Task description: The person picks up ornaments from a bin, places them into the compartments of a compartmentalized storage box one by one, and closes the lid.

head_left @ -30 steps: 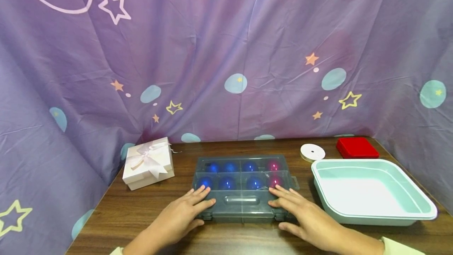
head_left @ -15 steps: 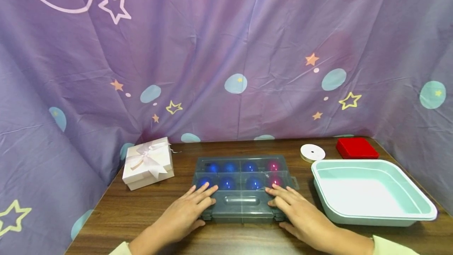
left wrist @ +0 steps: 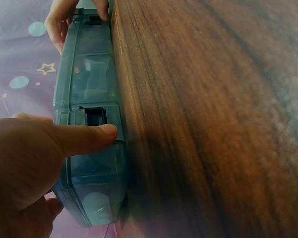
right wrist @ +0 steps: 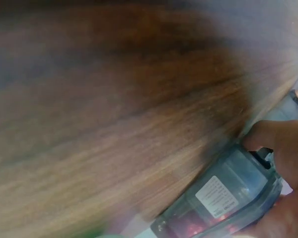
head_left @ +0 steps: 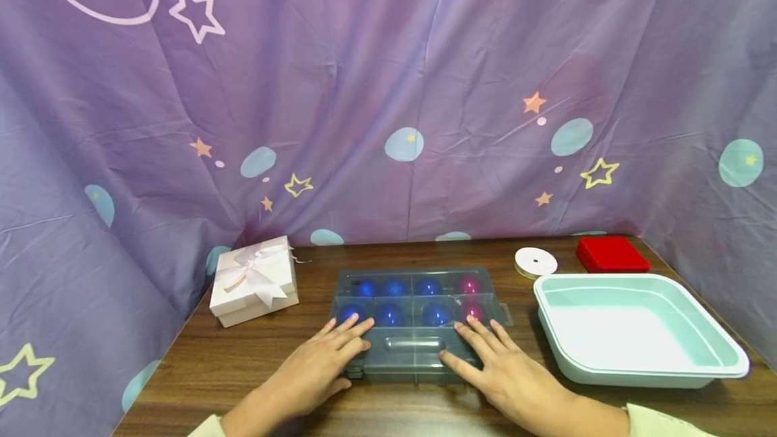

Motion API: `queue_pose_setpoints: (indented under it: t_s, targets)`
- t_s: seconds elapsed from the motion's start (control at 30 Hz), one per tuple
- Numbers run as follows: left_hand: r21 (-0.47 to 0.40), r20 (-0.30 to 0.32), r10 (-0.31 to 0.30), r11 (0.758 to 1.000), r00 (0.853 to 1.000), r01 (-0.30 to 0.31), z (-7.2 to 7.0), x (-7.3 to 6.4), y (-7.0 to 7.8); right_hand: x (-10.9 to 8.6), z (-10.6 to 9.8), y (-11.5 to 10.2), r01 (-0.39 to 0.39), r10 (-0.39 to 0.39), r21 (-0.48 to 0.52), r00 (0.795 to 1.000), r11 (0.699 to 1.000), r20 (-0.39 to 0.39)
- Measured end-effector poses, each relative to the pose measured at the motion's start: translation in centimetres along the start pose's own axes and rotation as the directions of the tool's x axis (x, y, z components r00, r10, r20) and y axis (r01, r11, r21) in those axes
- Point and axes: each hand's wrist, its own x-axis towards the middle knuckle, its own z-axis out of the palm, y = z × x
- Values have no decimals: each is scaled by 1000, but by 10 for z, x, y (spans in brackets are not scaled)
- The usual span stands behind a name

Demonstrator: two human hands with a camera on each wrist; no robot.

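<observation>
A translucent grey-green plastic case [head_left: 413, 356] lies closed in the middle of the table in the head view. Through its lid several shiny blue balls [head_left: 391, 314] and two pink ones [head_left: 470, 286] show in compartments. My left hand [head_left: 312, 369] rests its straight fingers on the lid's near left part. In the left wrist view its thumb [left wrist: 92, 139] lies across the front beside a black latch [left wrist: 95, 116]. My right hand [head_left: 516, 376] spreads its fingers on the near right part. Its thumb is at the other latch [right wrist: 260, 158] in the right wrist view.
A white gift box [head_left: 255, 278] with a ribbon bow stands on the left. To the right is a mint-green tray [head_left: 552, 336], with a white ribbon spool [head_left: 535, 261] and a red box [head_left: 612, 253] behind it. A purple curtain [head_left: 364, 120] hangs behind the table.
My right hand has shifted slightly left, its index finger stretching further over the lid and its thumb dropping out of the head view. The left hand has barely moved. The case stays put.
</observation>
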Motion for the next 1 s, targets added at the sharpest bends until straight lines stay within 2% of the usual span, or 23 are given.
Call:
queue_pose_setpoints:
  t_s: [0.23,0.4,0.57,0.7,0.87,1.0]
  targets:
    - [0,-9,4,1000,1000,-4,0,0,0,-2,2,1,47,-47,-44,999,998,-14]
    - [2,-16,8,1000,1000,-8,1,0,0,-2,1,1,58,-58,-58,998,997,4]
    - [3,-14,8,1000,1000,-8,1,0,-1,4,-6,-5,34,-28,-48,993,998,111]
    - [7,-4,7,1000,1000,-7,0,1,0,13,-11,-13,44,-18,-125,980,991,199]
    - [-12,7,1,1000,1000,-1,0,2,0,20,-10,-21,59,-4,-235,974,970,228]
    - [-24,7,1,1000,1000,-1,-1,2,-1,22,-9,-24,57,6,-264,973,963,230]
